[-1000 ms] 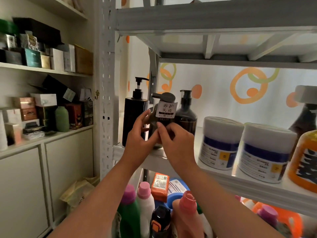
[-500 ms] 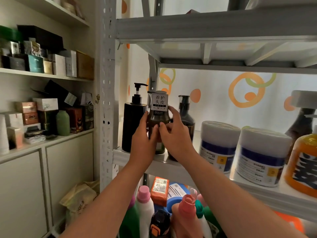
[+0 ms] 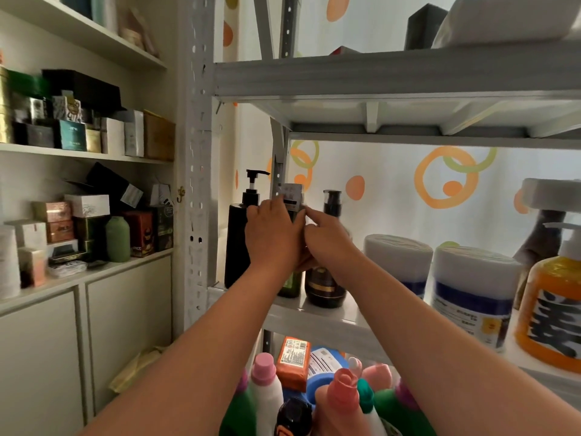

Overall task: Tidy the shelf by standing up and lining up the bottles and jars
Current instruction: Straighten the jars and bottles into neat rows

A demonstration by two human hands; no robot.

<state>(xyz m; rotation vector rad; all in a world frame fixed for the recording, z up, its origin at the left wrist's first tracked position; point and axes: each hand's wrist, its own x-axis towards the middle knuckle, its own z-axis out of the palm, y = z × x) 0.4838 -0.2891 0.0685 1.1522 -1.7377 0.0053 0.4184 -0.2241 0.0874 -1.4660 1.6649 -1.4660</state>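
Tagged bottle (image 3: 290, 283) tilted a second ago, now upright on shelf (image 3: 317, 316) between pumps; our left hand (image 3: 272, 236) and right hand (image 3: 328, 239) grasping it.

Middle bottle (image 3: 290, 283) mostly hidden behind left hand (image 3: 273, 237) and right hand (image 3: 330, 239); only tagged top and greenish base visible. Tag print (image 3: 290, 193) blurred, unreadable. Grip on bottle body out of sight behind hand backs. Orange bottle (image 3: 550, 313) cut by right edge. Spray bottle (image 3: 540, 240) behind it partly covered. Lower-shelf bottles (image 3: 342, 391) cut by bottom edge.
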